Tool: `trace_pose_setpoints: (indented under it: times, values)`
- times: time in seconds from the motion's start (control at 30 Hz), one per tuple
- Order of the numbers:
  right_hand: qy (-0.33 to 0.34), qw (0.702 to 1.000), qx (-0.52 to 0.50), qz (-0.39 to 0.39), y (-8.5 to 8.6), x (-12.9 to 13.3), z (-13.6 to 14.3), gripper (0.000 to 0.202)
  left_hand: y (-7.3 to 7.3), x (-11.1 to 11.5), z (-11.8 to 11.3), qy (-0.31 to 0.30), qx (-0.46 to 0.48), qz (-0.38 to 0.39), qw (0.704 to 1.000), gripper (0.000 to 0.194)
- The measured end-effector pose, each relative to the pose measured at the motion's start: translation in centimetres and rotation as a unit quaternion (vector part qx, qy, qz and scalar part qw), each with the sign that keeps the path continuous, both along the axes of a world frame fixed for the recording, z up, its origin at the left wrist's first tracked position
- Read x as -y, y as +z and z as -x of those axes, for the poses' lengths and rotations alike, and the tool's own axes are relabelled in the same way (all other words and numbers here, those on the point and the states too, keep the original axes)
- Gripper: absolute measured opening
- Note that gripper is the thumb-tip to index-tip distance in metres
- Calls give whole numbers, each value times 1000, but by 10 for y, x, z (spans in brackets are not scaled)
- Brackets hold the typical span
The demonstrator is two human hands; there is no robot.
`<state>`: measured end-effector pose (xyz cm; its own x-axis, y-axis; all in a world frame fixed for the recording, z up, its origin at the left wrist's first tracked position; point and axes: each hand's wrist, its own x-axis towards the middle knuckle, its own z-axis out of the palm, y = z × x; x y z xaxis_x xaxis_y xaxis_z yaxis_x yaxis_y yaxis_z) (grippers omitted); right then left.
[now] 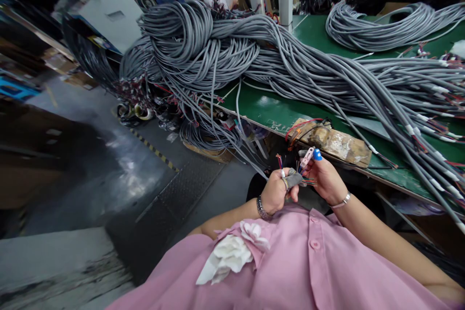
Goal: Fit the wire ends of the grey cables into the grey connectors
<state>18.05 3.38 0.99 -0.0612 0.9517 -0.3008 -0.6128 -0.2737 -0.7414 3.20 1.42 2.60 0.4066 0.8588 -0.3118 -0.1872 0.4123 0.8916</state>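
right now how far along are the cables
Looks done: many cables on the green bench have white sections near their ends. In hand: the left hand holds fanned coloured wires; the right hand pinches a small pink piece. Remaining: perhaps those loose wires; how many more cables, I cannot tell.

Green workbench (267, 104) running toward the right. Lying on it are long bundles of gray cable (312, 58) with exposed wire ends, a coiled cable bundle (378, 29), and a stained wooden block (341, 144).
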Motion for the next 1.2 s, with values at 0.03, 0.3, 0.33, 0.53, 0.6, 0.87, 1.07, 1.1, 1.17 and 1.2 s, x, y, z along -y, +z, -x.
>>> trace_pose_setpoints:
  times: [0.03, 0.3, 0.33, 0.53, 0.6, 0.87, 1.07, 1.1, 1.17, 1.2]
  values:
    - [-6, 1000, 8, -7, 0, 0, 0, 30, 0, 0, 0, 2, -1, -1, 1000, 38]
    - [-65, 994, 88, -23, -8, -2, 3, 44, -1, -1, 2, -18, -8, 2, 1000, 36]
    - [-36, 998, 55, -4, -7, -3, 4, 46, -2, -1, 1, -18, -6, 2, 1000, 36]
    - [-30, 997, -50, 45, 1, -10, 6, 41, -9, -2, -1, -20, 4, 3, 1000, 34]
    - [-54, 996, -54, 39, 0, -11, 7, 39, -10, -2, -1, -24, 3, 1, 1000, 33]
    - [14, 998, -63, 25, -2, -5, 3, 53, -8, 1, 3, -22, -7, -5, 1000, 34]
    - [55, 994, -89, 29, 3, 0, -5, 37, -4, 10, 7, -7, -15, -20, 1000, 38]
    - [50, 995, -80, 23, 2, 1, -6, 31, -4, 10, 7, 3, -8, -17, 1000, 37]
    - [27, 998, -57, 6, 0, 2, -7, 21, -3, 11, 5, 22, 9, -8, 1000, 34]
    - [17, 999, -48, -4, -2, 2, -7, 20, -3, 10, 4, 28, 16, -3, 999, 33]
